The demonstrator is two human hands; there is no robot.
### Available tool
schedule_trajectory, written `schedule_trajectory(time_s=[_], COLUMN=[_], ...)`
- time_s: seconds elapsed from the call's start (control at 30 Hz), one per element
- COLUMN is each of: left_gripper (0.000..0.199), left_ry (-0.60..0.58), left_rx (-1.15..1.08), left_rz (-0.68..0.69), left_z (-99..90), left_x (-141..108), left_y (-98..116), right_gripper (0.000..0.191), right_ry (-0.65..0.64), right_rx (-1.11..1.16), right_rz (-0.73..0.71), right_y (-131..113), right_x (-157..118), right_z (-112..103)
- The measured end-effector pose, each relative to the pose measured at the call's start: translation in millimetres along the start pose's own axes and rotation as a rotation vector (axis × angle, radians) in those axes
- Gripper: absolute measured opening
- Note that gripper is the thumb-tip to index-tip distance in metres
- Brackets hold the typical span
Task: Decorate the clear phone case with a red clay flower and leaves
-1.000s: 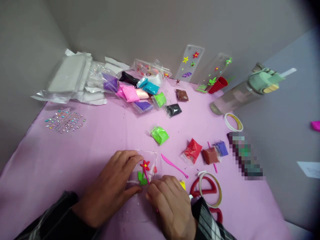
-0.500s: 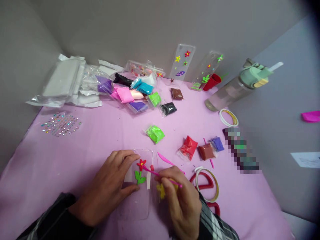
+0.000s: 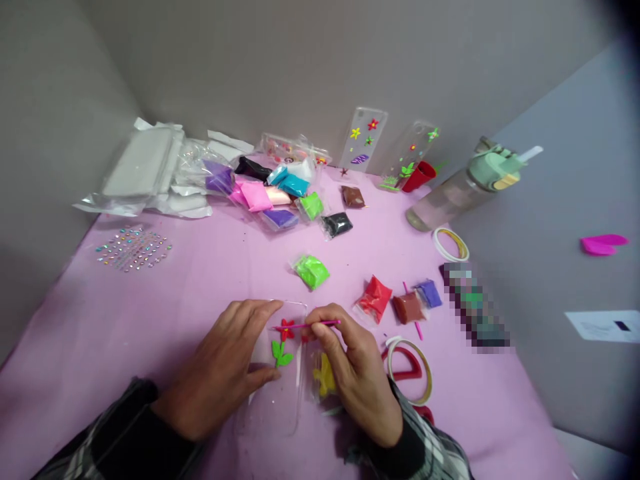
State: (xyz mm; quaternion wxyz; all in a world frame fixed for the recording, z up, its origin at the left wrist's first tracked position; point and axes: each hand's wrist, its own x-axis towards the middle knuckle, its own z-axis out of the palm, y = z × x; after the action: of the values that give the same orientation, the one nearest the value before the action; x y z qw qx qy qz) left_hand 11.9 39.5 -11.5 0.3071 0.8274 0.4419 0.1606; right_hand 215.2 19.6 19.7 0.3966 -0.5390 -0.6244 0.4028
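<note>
A clear phone case (image 3: pixel 275 415) lies in front of me. On it is a red flower (image 3: pixel 287 331) with a green stem and leaves (image 3: pixel 281 357), which look like modelling clay. My left hand (image 3: pixel 225 363) rests over the case's left side, thumb and fingers spread around the flower. My right hand (image 3: pixel 353 370) pinches a thin pink modelling tool (image 3: pixel 323 324), held nearly level. Its tip points left across the red petals; whether it touches them I cannot tell. Under my right hand sits a yellow clay packet (image 3: pixel 324 375), partly hidden.
Green (image 3: pixel 312 271), red (image 3: pixel 375 298) and brown (image 3: pixel 407 309) clay packets lie beyond my hands. Tape rolls (image 3: pixel 429 380), red-handled scissors (image 3: pixel 407 365), a blurred dark object (image 3: pixel 475 307) and a bottle (image 3: pixel 445 197) stand right. Decorated cases (image 3: pixel 363 140) lean at the back.
The pink tool has swung to nearly level, its tip now left of the flower's centre. My right hand has shifted slightly up and left. My left hand stays on the case.
</note>
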Motion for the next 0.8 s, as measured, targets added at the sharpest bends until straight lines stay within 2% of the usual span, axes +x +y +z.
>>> schedule_trajectory(time_s=[0.8], left_gripper=[0.081], left_ry=[0.016], left_rx=[0.026], left_rz=[0.022], left_z=[0.5], left_x=[-1.5], left_y=[0.1], right_gripper=[0.015], right_ry=[-0.022], right_rx=[-0.134], right_rz=[-0.078], right_y=[5.7], right_x=[-2.0], right_z=[4.6])
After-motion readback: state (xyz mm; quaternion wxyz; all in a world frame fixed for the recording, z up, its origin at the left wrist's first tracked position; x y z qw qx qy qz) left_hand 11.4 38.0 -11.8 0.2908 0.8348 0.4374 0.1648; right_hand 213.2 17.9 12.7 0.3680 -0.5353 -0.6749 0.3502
